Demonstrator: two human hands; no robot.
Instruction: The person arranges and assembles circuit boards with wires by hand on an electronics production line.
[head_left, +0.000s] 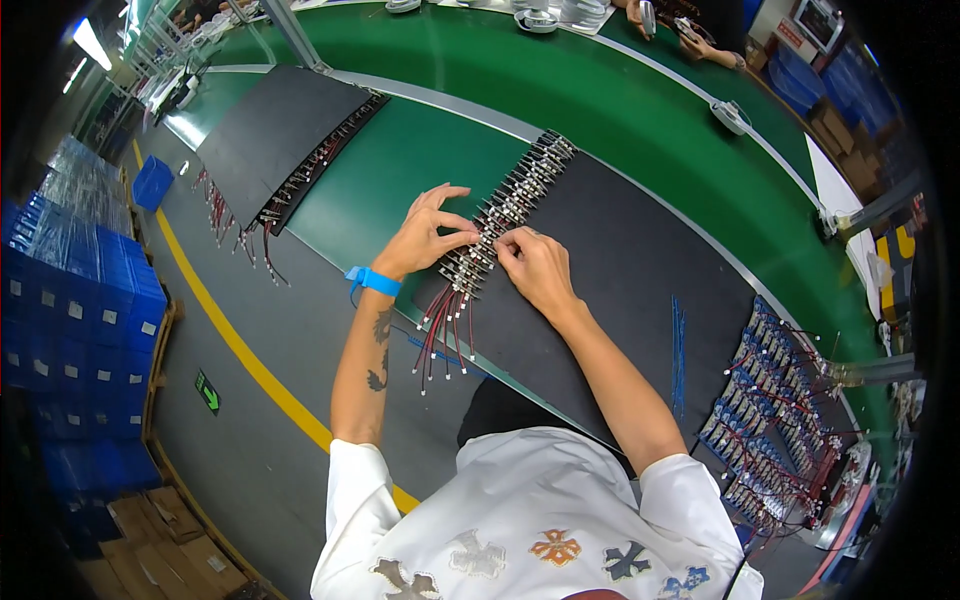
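Observation:
A long row of small silvery metal components (525, 187) lies slantwise along the edge of a black mat, with red and black wires (447, 318) ending in white plugs hanging from its near end. My left hand (428, 238) is at the row's left side, thumb and forefinger pinched against it, the other fingers raised. A blue wrist strap (373, 281) circles that wrist. Opposite, my right hand (538, 266) rests by the row's right side, its fingers curled and pinched at the components. What either pinch holds is too small to make out.
The black mat (630, 260) covers the bench beside a green belt (600, 90). Blue strips (679, 355) lie on it, near wired blue circuit boards (765, 410) at right. Another black mat (275, 130) with components lies left. Blue crates (85, 320) stand on the floor. Another person's hand (705, 48) works across.

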